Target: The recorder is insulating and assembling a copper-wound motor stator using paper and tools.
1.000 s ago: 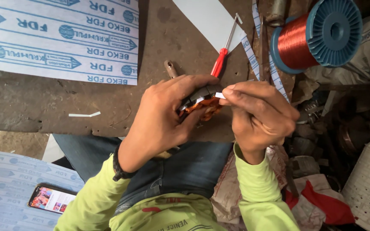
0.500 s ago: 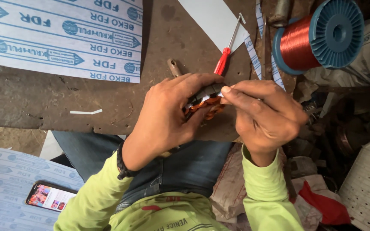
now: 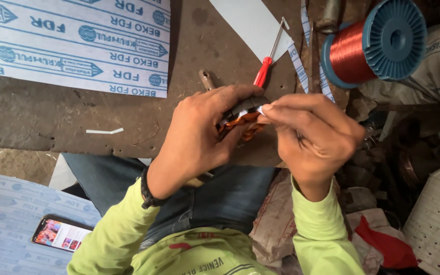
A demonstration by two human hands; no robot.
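My left hand (image 3: pixel 199 135) is wrapped around a small motor part with orange-copper windings (image 3: pixel 243 124), holding it above the brown workbench (image 3: pixel 36 109). My right hand (image 3: pixel 314 135) pinches a small white paper strip (image 3: pixel 262 109) against the top of the windings. Both sleeves are lime green. Most of the wound part is hidden by my fingers.
A red-handled screwdriver (image 3: pixel 263 71) lies just beyond my hands. A blue spool of copper wire (image 3: pixel 373 46) sits at the upper right. White printed insulation sheet (image 3: pixel 72 43) covers the bench's left, a grey sheet (image 3: pixel 253 25) lies at top. A phone (image 3: pixel 59 235) rests at lower left.
Both hands with the wound part have drifted slightly right and down in view. The grip is unchanged.
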